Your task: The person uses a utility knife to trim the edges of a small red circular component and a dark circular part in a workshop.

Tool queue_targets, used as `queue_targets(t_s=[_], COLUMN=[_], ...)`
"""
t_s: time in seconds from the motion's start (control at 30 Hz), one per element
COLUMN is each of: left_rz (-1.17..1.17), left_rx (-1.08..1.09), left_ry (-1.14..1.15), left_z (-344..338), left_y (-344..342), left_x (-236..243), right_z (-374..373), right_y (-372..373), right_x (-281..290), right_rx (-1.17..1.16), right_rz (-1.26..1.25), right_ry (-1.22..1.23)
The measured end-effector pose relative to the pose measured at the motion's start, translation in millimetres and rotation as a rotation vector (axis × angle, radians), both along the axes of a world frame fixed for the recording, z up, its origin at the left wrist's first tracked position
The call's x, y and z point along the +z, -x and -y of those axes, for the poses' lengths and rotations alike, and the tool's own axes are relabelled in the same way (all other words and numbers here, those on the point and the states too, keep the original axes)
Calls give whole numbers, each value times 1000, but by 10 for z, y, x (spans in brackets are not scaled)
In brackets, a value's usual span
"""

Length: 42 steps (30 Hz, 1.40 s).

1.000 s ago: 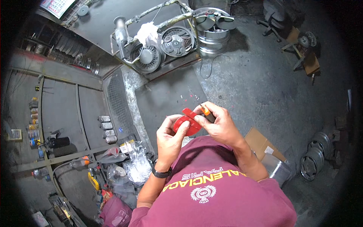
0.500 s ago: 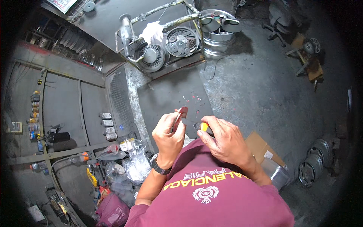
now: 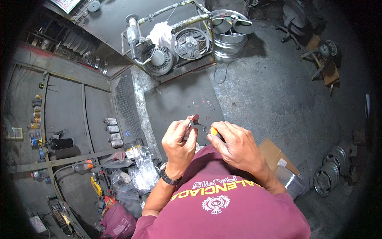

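Pinched in my left hand (image 3: 178, 142) is a small dark red piece (image 3: 194, 118), whose upper end sticks out past the fingertips. Its lower part is hidden by the fingers. My right hand (image 3: 239, 146) is closed round a utility knife (image 3: 214, 131) with a yellow and black handle. The thin blade points left and reaches the red piece, seeming to touch it. Both hands are close together in front of my chest, above a dark mat (image 3: 173, 93). Small red and white scraps (image 3: 203, 103) lie on the mat beyond the hands.
Wheel rims (image 3: 159, 59) stand at a metal frame (image 3: 191, 20) ahead, with a white cloth (image 3: 161, 35) on it. Plastic bags (image 3: 143, 173) lie at left, near several cans (image 3: 114, 129). A cardboard box (image 3: 274, 156) and more rims (image 3: 327, 178) are at right.
The knife blade has shifted slightly left and now meets the top of the red piece. My left hand and the red piece have moved slightly down. Both grips are unchanged.
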<state>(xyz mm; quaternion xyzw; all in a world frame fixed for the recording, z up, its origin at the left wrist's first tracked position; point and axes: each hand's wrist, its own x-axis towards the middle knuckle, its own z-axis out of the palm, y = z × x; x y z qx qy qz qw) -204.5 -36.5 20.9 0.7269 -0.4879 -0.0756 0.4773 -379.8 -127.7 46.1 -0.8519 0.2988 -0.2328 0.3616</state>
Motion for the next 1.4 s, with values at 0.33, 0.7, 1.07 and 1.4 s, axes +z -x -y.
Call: queue_targets(t_s=[0.33,0.7,1.07,1.4], left_rz=[120,0,72,24], left_rx=[-132,-43,-110,-69], left_ry=[75,32,62,49], left_z=[-35,-19,-65,-90], left_y=[-2,-29,-24,-26], left_x=[-131,-75,-161,-123], right_z=[55,-5,1,-4], right_y=[-97,-32,-142,-135], right_x=[-65,-24,-41,-52], right_rx=[-11,2,-28,-28], right_rz=[-16,8,-18,31], right_ry=[-56,-48,-90,-117])
